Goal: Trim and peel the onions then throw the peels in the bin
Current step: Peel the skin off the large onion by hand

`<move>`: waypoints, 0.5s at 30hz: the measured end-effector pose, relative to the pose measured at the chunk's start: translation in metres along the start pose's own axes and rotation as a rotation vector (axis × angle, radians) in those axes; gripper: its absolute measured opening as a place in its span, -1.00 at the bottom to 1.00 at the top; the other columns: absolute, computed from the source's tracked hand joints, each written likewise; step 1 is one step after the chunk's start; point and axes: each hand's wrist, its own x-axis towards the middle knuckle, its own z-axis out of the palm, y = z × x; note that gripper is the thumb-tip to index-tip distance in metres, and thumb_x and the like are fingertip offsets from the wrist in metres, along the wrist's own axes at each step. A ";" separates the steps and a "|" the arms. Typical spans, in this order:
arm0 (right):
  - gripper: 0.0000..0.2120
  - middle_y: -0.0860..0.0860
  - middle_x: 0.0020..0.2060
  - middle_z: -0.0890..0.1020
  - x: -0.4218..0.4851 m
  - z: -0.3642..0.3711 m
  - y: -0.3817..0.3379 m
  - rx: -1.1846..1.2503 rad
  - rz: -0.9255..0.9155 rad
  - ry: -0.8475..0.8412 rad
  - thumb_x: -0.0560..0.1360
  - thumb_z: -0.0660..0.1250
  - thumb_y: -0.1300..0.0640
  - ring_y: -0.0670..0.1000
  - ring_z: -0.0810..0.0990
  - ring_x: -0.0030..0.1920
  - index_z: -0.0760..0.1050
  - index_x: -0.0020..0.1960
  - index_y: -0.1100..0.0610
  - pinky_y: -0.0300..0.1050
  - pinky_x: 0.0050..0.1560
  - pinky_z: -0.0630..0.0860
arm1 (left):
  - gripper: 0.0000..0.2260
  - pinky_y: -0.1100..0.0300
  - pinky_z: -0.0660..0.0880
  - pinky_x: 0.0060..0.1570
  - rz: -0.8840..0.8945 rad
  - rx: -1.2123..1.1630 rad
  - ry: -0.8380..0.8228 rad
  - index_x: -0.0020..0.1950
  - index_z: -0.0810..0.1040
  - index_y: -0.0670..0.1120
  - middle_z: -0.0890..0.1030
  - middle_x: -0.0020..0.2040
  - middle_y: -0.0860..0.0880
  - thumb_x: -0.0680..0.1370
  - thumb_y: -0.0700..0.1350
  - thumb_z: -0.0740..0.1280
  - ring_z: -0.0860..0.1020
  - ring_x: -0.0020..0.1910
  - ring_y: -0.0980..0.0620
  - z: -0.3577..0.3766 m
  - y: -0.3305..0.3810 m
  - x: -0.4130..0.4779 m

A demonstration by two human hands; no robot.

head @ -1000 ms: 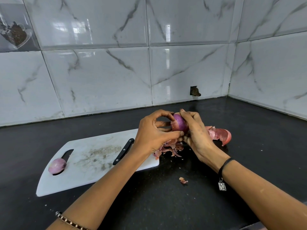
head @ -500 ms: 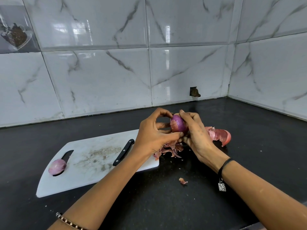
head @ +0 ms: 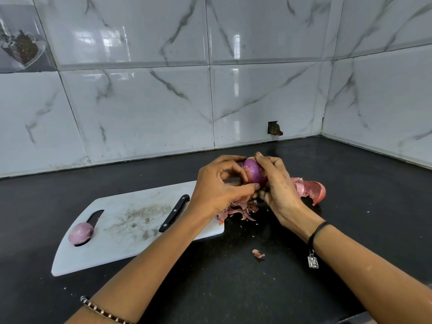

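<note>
A black speckled worktop (head: 350, 230) meets a corner of white, grey-veined wall tiles (head: 140, 101). Above it, the left hand (head: 217, 185) and right hand (head: 278, 188) each have a curled grip on a purple onion (head: 253, 170), over a heap of peels (head: 240, 208). A second onion (head: 80, 233) and a knife (head: 174, 213) lie on the white cutting board (head: 131, 242).

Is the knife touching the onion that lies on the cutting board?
Apart. The head view shows a stretch of bare cutting board between the knife and the onion.
</note>
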 end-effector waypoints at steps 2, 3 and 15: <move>-0.66 0.12 0.02 0.64 0.000 0.000 0.001 -0.014 0.003 0.001 0.60 0.34 -0.09 -0.01 0.71 -0.20 0.41 0.25 0.09 -0.10 -0.24 0.65 | -0.72 0.20 0.65 0.03 -0.003 -0.007 -0.004 -0.16 0.61 -0.16 0.65 0.16 0.08 0.29 -0.27 0.67 0.68 0.07 0.12 -0.001 0.000 0.001; -0.65 0.12 0.03 0.63 -0.001 0.000 0.000 -0.020 0.002 0.002 0.60 0.34 -0.09 -0.02 0.71 -0.21 0.40 0.26 0.09 -0.13 -0.27 0.64 | -0.68 0.20 0.65 0.00 -0.011 -0.022 -0.007 -0.12 0.58 -0.16 0.66 0.15 0.06 0.29 -0.28 0.67 0.69 0.05 0.12 -0.001 0.001 0.000; -0.65 0.06 -0.09 0.68 0.000 0.001 0.001 -0.046 -0.011 0.002 0.61 0.33 -0.10 0.00 0.70 -0.26 0.39 0.27 0.09 -0.05 -0.25 0.63 | -0.56 0.15 0.67 -0.04 -0.046 -0.076 -0.016 0.05 0.62 -0.11 0.71 0.06 0.02 0.26 -0.27 0.69 0.72 -0.02 0.09 -0.004 0.006 -0.001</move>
